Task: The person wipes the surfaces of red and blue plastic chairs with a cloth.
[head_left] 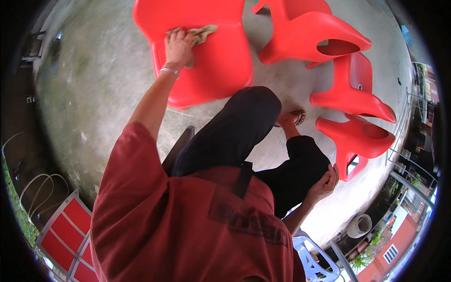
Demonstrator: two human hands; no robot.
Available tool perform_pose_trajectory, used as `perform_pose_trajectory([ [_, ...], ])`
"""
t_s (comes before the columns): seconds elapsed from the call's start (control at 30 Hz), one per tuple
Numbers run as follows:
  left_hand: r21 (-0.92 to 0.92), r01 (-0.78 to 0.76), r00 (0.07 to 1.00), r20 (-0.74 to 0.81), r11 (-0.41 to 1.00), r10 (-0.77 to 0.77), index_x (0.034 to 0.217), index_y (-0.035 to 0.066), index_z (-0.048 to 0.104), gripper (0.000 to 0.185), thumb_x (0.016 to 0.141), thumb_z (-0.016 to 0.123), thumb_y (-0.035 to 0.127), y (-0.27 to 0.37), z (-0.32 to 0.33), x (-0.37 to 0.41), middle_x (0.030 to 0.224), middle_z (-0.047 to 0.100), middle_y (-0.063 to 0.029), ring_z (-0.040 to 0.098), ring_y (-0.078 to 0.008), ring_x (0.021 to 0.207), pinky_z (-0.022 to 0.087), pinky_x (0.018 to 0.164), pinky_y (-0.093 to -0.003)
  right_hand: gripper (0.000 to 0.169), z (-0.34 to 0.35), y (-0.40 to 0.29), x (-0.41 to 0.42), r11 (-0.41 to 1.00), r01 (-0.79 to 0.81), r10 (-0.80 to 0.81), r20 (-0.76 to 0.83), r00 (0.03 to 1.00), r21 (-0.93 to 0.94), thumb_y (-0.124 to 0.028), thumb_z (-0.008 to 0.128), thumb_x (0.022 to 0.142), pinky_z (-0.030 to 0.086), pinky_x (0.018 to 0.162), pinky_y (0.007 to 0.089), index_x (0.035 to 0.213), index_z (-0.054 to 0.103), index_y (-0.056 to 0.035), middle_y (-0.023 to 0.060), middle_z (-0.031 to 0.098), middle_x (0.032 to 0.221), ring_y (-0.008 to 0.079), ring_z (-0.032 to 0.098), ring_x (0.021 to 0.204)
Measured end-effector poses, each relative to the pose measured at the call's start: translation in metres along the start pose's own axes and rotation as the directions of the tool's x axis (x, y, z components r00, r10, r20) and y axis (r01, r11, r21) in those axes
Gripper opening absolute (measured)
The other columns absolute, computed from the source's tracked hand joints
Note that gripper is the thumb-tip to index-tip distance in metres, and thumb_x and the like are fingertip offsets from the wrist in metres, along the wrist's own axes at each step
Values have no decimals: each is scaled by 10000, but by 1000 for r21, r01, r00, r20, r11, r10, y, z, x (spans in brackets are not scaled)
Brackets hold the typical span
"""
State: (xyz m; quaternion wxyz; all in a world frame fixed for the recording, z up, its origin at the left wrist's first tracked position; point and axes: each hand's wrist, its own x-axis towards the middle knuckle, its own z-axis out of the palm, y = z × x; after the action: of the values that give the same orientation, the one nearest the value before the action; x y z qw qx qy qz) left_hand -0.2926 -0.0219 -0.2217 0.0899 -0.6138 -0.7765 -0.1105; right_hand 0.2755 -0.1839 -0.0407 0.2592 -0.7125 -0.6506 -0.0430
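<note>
My left hand [179,47] presses a crumpled beige cloth [204,33] against a red plastic chair [222,67]. The hand lies near the crease where seat and backrest meet, its fingers bent over the cloth. Part of the cloth shows below the palm, and the rest there is hidden. The chair stands in front of my knees, and its top runs out of view. My right hand [326,181] rests beside my knee in dark trousers, fingers slightly curled, with nothing seen in it.
Several more red plastic chairs [352,93] lie on the concrete floor [105,70] at the right. A light blue plastic stool [329,269] is behind me at the lower right. A red panel with a metal frame [65,231] and a looped hose [44,176] are at the lower left.
</note>
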Motion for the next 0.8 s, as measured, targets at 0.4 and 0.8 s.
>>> perform_pose_trajectory([
  [0.4, -337, -177, 981, 15, 925, 193, 1037, 144, 661, 211, 826, 659, 160, 9, -91, -163, 1153, 565, -89, 511, -343, 1132, 425, 932, -498, 238, 0, -7, 4, 998, 37, -36, -24, 999, 44, -46, 493, 977, 494, 895, 400, 1093, 700, -30, 135, 638, 1230, 316, 593, 1131],
  [0.8, -482, -490, 846, -63, 726, 529, 1156, 156, 653, 336, 850, 629, 292, 151, -22, -61, 1292, 557, -92, 477, -349, 1229, 410, 1011, -497, 226, 2, -1, 5, 994, 8, -4, -36, 999, 111, -35, 514, 948, 467, 934, 411, 1088, 692, -45, 125, 639, 1224, 317, 580, 1129],
])
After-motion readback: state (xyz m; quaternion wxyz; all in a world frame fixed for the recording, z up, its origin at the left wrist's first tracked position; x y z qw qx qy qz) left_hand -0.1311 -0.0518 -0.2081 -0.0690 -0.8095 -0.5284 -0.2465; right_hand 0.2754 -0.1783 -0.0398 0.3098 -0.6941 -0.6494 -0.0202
